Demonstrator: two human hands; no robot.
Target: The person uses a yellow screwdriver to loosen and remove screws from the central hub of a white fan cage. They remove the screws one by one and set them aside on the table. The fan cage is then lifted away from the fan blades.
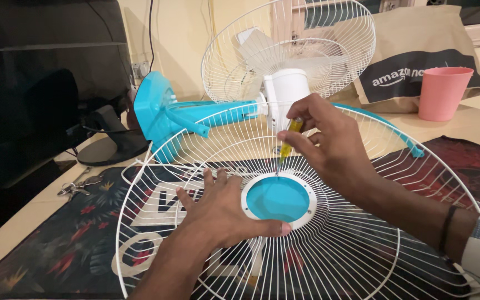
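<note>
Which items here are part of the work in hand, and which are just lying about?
In use: right hand holding a yellow-handled screwdriver at the round blue centre plate of the white wire fan guard; left hand pressing flat on the guard.

Lying about: pink cup, brown paper bag, keys, dark monitor.

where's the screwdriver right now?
In the head view, centre frame: the yellow-handled screwdriver is upright in the right hand, its tip at the top rim of the blue centre disc of the white fan guard.

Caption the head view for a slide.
Right hand drives a yellow-handled screwdriver into the white wire fan guard; left hand steadies it.
</note>
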